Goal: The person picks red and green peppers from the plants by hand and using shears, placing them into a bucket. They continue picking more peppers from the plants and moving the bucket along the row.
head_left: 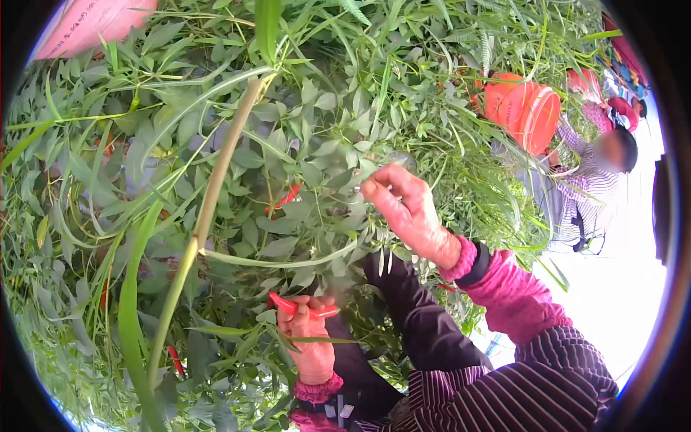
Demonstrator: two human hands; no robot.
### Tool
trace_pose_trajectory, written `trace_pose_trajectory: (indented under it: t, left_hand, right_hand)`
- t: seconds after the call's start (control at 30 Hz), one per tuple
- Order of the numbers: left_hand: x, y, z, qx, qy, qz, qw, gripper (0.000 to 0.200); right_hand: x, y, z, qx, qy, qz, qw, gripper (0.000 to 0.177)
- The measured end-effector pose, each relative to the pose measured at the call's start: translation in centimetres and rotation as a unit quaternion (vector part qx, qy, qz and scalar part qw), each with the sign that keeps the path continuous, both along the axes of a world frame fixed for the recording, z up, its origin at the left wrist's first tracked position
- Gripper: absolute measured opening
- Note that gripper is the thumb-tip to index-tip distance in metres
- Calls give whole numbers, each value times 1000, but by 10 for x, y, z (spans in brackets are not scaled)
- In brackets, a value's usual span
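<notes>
My left hand (311,349) is closed around red chili peppers (286,305), whose ends stick out on both sides of the fingers. Farther forward and to the right, my right hand (409,210) is raised over the leaves with thumb and forefinger drawn together. What lies between those fingertips, if anything, is too small to make out. Leafy pepper plants (288,237) surround both hands. Another red chili (288,197) hangs among the leaves left of my right hand, and one more chili (175,360) shows low on the left.
A thick jointed stalk (219,173) with long grass blades crosses in front of the plants. A red bucket (522,114) lies at the upper right near a co-worker in a striped top (586,194). A pink sack (93,27) is at the upper left. More people are behind.
</notes>
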State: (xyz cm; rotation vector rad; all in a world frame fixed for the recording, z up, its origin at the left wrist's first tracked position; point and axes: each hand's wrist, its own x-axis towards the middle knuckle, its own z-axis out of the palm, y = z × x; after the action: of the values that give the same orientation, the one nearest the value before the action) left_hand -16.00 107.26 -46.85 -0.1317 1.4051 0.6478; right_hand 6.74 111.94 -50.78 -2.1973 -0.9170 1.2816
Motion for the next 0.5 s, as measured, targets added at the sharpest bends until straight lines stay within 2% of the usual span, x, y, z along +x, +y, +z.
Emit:
trace_pose_trajectory:
  t: [0.03,0.07,0.1,0.13,0.17,0.23,0.27,0.33,0.37,0.47,0.5]
  left_hand:
    - [2,-3,0,0,-7,-6,1000,16]
    - [3,-8,-1,1,-14,-12,1000,14]
    - [6,-11,-2,2,-21,-19,1000,12]
    - [15,-14,-4,-9,17,4,1000,11]
    - [18,-18,-6,-18,-7,0,1000,11]
    - [20,-27,-5,-41,-51,-9,998,11]
    - [24,-26,-4,-40,-52,-28,997,12]
    - [26,-30,-4,-57,-50,-56,996,12]
    - [26,-31,-4,-66,-47,-69,994,12]
    - [25,-34,-6,-70,-38,-91,993,13]
    - [24,-34,-7,-72,-33,-98,992,14]
  right_hand:
    - [8,3,-21,-15,-16,18,1000,20]
    - [15,-5,-53,-36,34,23,998,20]
    - [14,-12,-80,-65,111,-15,992,20]
    - [12,-20,-110,-91,187,-54,977,20]
    - [13,-47,-161,-48,164,63,983,18]
    - [3,-48,-183,-133,207,59,967,15]
    - [-2,-47,-188,-253,271,-62,927,18]
    - [-12,-70,-228,-91,209,80,970,29]
    - [-18,-80,-246,-8,175,151,973,36]
    - [-31,-81,-269,-55,104,251,961,46]
    - [-32,-78,-262,-10,123,220,968,47]
